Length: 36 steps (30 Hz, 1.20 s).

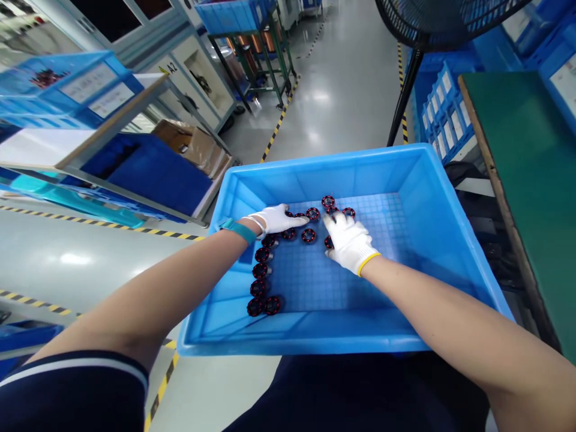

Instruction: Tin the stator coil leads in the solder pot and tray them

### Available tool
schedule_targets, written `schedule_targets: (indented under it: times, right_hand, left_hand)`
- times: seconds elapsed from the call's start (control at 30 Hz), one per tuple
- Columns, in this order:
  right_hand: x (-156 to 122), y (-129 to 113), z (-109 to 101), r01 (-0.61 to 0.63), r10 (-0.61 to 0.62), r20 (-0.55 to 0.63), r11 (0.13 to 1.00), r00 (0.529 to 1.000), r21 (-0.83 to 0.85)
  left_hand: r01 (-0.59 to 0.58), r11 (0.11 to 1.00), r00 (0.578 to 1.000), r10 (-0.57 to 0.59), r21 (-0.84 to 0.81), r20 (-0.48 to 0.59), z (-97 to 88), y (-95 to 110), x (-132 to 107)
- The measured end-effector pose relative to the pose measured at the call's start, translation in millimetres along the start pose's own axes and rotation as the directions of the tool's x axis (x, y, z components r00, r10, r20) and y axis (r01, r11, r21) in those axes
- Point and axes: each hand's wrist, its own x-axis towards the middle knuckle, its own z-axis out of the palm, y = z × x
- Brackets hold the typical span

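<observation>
Several small black rings with red marks around them stand in a large blue plastic tub [360,331]. My left hand [275,220], in a white glove, reaches over the left row with its fingers stretched out, beside a ring [288,234] and partly hiding others. My right hand [348,241], also gloved, is spread palm down over the middle of the tub. Its fingertips are at a cluster of rings near the far wall, and a ring [328,242] shows partly beneath it. Between my hands sits a single ring [308,235]. Neither hand visibly grips a ring.
A black fan [418,48] stands beyond the tub's far right. On the right is a green-topped bench [517,138]. To the left, a shelf rack [103,129] carries a blue crate [67,87]. A wheeled stand [252,54] is farther back beside the floor aisle.
</observation>
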Motion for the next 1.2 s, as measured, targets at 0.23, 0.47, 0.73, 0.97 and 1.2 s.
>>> schedule_targets:
  times: [0.23, 0.47, 0.73, 0.97, 1.2]
  right_hand:
    - [24.4, 34.8, 16.8, -0.071, 0.071, -0.032, 0.997, 0.997, 0.017]
    - [45.5, 40.8, 24.5, 0.086, -0.086, -0.008, 0.994, 0.996, 0.069]
    - [50.7, 38.6, 19.0, 0.177, -0.178, 0.015, 0.983, 0.984, 0.055]
    - [51.0, 31.5, 8.7, 0.012, -0.014, 0.05, 0.999, 0.999, 0.038]
    - [50.8, 22.4, 3.7, -0.029, 0.028, 0.096, 1.0, 0.995, 0.01]
  left_hand:
    - [-0.044, 0.988, 0.997, 0.052, 0.151, -0.052, 30.4, -1.3, -29.5]
    - [-0.14, 0.99, 0.95, 0.141, 0.025, -0.278, 56.3, 26.7, -17.8]
    - [-0.234, 0.971, 0.89, 0.194, -0.049, -0.412, 67.8, 44.5, -11.9]
    - [-0.229, 0.97, 0.907, 0.181, -0.084, -0.379, 61.1, 43.5, 0.1]
    - [-0.194, 0.979, 0.942, 0.169, -0.061, -0.289, 56.8, 46.9, 1.1]
